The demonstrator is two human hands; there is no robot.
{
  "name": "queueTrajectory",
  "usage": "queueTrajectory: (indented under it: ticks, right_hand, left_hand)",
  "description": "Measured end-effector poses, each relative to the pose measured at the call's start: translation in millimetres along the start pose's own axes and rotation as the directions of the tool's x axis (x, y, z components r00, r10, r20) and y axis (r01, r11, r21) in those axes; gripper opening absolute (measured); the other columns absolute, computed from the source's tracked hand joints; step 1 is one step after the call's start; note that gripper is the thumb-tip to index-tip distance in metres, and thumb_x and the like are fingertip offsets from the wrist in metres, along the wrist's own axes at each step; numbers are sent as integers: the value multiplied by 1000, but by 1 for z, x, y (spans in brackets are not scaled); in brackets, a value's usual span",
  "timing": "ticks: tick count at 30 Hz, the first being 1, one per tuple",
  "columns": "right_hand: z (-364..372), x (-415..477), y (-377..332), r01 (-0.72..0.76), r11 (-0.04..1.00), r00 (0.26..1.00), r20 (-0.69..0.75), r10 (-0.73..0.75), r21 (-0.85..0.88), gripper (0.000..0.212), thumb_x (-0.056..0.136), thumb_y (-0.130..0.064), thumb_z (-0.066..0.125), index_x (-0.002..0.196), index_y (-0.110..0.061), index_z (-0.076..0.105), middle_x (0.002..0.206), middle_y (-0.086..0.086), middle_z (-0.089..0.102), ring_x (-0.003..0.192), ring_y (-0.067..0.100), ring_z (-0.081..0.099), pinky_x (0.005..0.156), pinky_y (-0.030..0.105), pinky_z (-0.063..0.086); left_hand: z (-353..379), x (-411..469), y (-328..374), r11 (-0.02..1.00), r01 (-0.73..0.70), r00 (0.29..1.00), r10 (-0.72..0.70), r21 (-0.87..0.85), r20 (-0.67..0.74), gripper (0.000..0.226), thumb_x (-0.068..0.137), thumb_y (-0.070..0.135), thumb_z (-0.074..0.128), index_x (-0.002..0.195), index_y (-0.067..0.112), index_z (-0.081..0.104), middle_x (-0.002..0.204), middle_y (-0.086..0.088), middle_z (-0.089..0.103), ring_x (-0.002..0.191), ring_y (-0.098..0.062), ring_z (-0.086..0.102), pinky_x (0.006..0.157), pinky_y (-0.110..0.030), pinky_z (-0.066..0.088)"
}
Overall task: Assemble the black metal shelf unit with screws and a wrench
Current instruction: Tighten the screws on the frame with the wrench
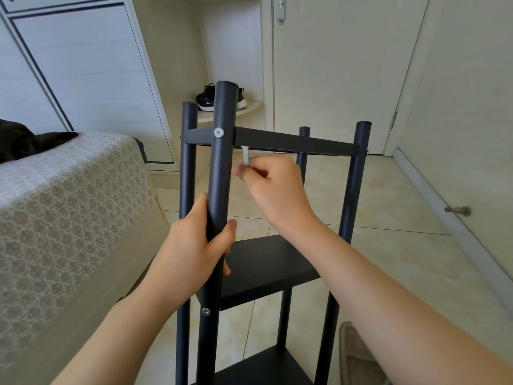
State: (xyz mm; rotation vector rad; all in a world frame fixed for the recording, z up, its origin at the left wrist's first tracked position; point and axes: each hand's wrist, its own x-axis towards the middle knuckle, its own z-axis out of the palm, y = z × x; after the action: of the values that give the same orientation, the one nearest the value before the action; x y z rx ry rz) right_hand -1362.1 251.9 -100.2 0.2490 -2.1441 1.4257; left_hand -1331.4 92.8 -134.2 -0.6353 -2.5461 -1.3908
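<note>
The black metal shelf unit (291, 141) stands on the tiled floor in front of me, with several round posts and three flat shelves. My left hand (200, 240) grips the nearest post (222, 168) around its middle. A silver screw (218, 132) sits in that post at the top shelf, and another screw (205, 311) sits lower down. My right hand (273, 187) pinches a small silver wrench (245, 156) just under the top shelf's front edge, right of the post. The wrench's lower end is hidden in my fingers.
A bed (69, 195) with a patterned cover stands close on the left. Black shoes (206, 100) rest on a corner ledge behind the unit. A closed door (347, 65) and a wall with a doorstop (458, 210) are to the right. A slipper (358, 354) lies by the unit's base.
</note>
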Motion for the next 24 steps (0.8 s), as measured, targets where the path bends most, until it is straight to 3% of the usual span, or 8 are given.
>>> queueTrajectory:
  ticks: [2,5,10,12,16,19,22,24]
  right_hand:
    - [-3,-2,-2,-11,1000,1000,24,10,20,34,94,-15,62,66,4,67,40,-10,33,44,7,35,54,20,36]
    - [-6,-4,-5,-7,999,1000,22,6,46,32,93,-15,62,71,6,69,38,-11,35,44,6,37,59,27,42]
    - [-10,-3,-10,17,997,1000,12,-18,71,31,93,-14,63,70,7,68,40,-10,34,45,7,35,54,19,34]
    - [-9,-3,-10,27,998,999,19,-28,53,35,93,-14,63,63,3,65,40,-10,33,44,7,35,52,16,30]
    - [-5,-1,-7,53,999,999,5,-53,2,52,95,-15,63,47,-21,43,39,-10,32,43,8,35,52,17,29]
    - [-2,-1,-5,44,999,999,-15,-44,2,52,96,-17,62,47,-25,44,40,-12,37,44,7,39,53,17,31]
    - [1,0,-3,40,999,998,-43,-39,19,46,96,-18,63,50,-18,54,45,-9,47,47,9,44,54,26,39]
    - [5,-1,-3,57,998,996,-67,-55,35,38,96,-19,63,60,-5,65,52,7,57,53,20,53,61,38,48]
  left_hand:
    - [0,0,1,1000,4,1000,-4,7,5,14,91,38,55,90,32,43,74,3,67,47,-20,69,52,-28,57]
    - [0,-1,2,1000,-2,1000,1,22,3,15,93,35,56,90,29,43,74,3,68,47,-19,69,52,-28,57]
    - [1,-2,4,999,1,1000,-1,32,0,16,91,38,55,88,31,41,71,5,68,46,-17,68,51,-26,55]
    - [1,-2,4,999,-1,1000,1,32,0,16,91,37,55,88,32,41,71,5,68,46,-17,68,51,-26,56]
    - [0,-3,3,999,-5,1000,5,36,-1,17,93,35,56,88,31,41,70,5,67,46,-17,68,53,-28,57]
    - [-1,-2,2,999,-2,1000,2,33,-5,18,95,31,57,88,32,41,72,4,68,47,-18,69,52,-26,56]
    - [-1,-2,3,999,8,1000,-8,36,0,17,93,33,57,88,30,41,73,5,68,46,-18,69,52,-26,56]
    - [-1,-2,4,999,10,1000,-10,34,1,16,92,34,56,89,30,41,73,5,68,46,-18,69,52,-27,57]
